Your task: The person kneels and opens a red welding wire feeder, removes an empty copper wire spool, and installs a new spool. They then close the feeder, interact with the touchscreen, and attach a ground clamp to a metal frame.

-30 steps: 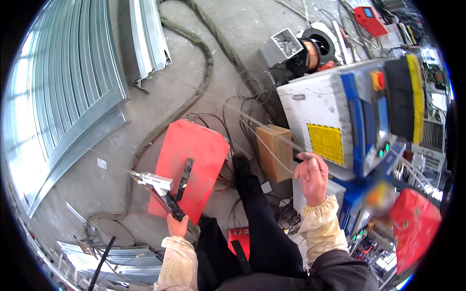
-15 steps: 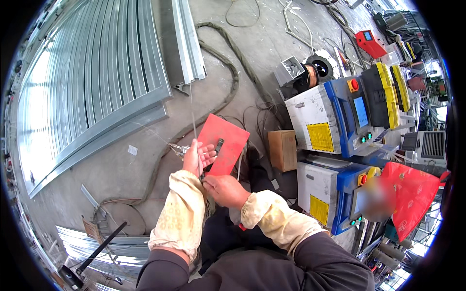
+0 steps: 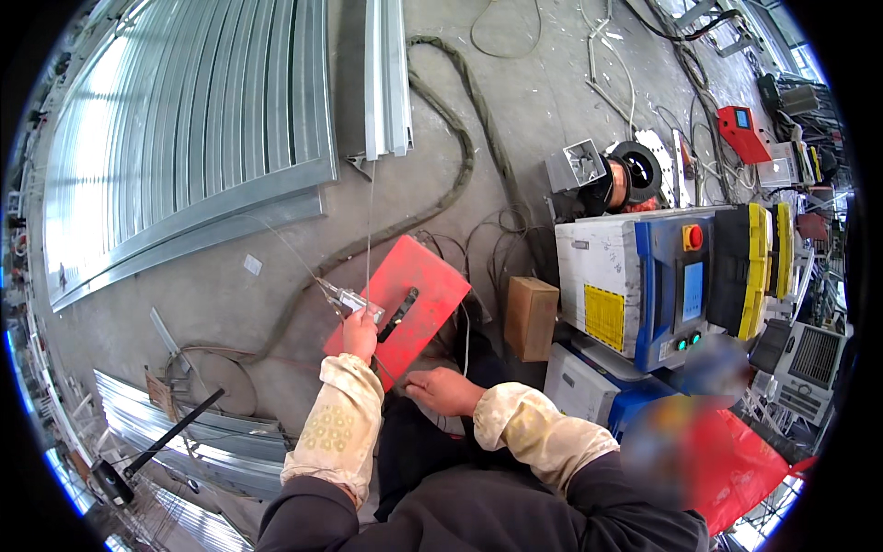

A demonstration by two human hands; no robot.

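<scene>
Grey concrete floor (image 3: 207, 294). Ahead and left of the left hand's (image 3: 360, 336) grip lies a small white sheet (image 3: 252, 264); farther ahead curves a thick dark cable (image 3: 468, 147). Ahead and right of the right hand (image 3: 447, 392) sits a brown cardboard box (image 3: 531, 319).

case (image 3: 432, 287): red, scuffed, flat top, dark handle (image 3: 399, 314) | torch (image 3: 351, 298): silver, slanted, held over case's left edge | wire (image 3: 372, 221): thin, straight, reaching torch
</scene>
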